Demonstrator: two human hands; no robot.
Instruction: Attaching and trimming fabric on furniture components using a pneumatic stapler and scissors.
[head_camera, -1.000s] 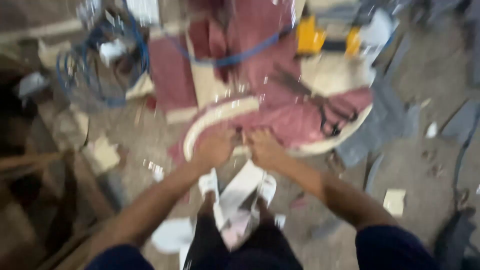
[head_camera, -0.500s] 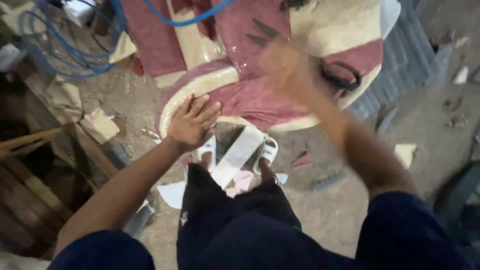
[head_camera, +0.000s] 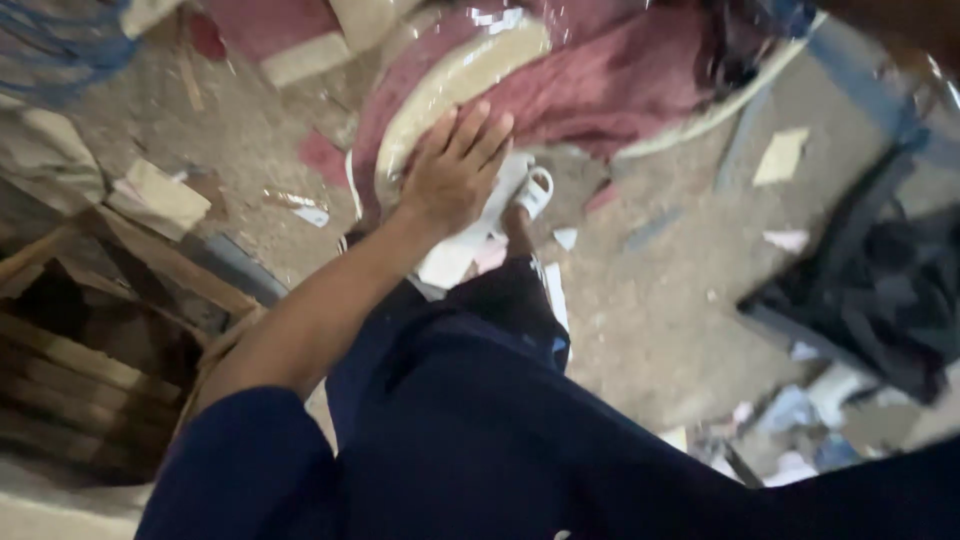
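1 hand (head_camera: 455, 170), 1 white sandal (head_camera: 533, 190), 1 curved cushion (head_camera: 560, 90).

Dim, warm indoor light with heavy motion blur throughout, small glare spots at the top edge.

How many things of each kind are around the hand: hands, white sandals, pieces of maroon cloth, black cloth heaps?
Hands: 1, left hand
White sandals: 1, white sandal
Maroon cloth: 1, maroon cloth, over a curved pale frame
Black cloth heaps: 1, black cloth heap
Total: 4
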